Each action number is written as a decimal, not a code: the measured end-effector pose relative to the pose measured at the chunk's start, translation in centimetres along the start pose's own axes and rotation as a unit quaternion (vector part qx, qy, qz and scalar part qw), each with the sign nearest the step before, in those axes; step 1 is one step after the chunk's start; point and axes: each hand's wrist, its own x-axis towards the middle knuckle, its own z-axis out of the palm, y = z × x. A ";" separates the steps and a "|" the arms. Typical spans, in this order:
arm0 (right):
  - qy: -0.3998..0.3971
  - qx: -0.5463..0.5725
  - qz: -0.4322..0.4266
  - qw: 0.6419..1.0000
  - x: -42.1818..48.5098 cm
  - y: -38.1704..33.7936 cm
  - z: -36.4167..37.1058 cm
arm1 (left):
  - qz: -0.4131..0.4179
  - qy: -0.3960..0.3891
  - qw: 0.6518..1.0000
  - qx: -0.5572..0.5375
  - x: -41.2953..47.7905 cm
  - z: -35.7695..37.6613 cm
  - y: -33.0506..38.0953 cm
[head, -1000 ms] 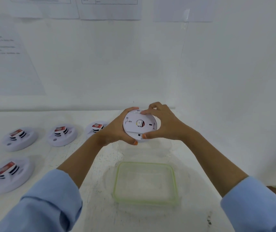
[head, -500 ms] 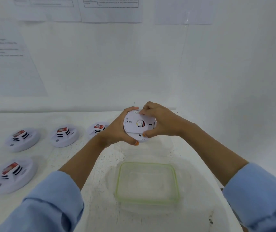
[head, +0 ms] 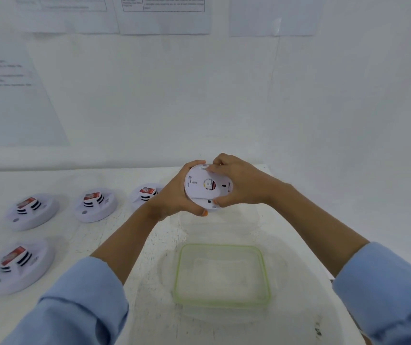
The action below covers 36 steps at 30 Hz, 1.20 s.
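Observation:
A round white smoke detector (head: 200,188) is held up above the table with its flat back plate facing me. My left hand (head: 174,195) grips its left rim, thumb on top and fingers curled under. My right hand (head: 239,183) grips its right rim, fingertips pinching the top edge and thumb at the bottom. Below the hands a clear rectangular container with a green rim (head: 265,270) sits on the white table (head: 149,307); it looks empty.
Several more white smoke detectors with red labels lie face up to the left: one (head: 31,211), another (head: 96,204), a third (head: 144,194) partly behind my left wrist, and one nearer (head: 17,266). A white wall with paper sheets (head: 164,14) stands behind.
Both hands keep their grip on the detector. My right hand's fingers have shifted slightly along the top rim; the detector stays at about the same spot.

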 end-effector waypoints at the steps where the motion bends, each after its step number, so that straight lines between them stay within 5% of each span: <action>1: -0.002 -0.009 -0.001 1.000 0.1 -0.1 0.0 | 0.000 0.002 1.000 0.003 0.0 -0.1 0.0; 14: -0.038 -0.126 -0.019 0.991 1.7 -0.8 -0.1 | 0.015 0.020 0.999 0.024 0.5 0.0 -0.7; 36: 0.041 -0.020 0.007 0.999 -0.9 -0.6 1.1 | 0.004 0.029 0.999 0.015 -1.1 -0.6 -1.2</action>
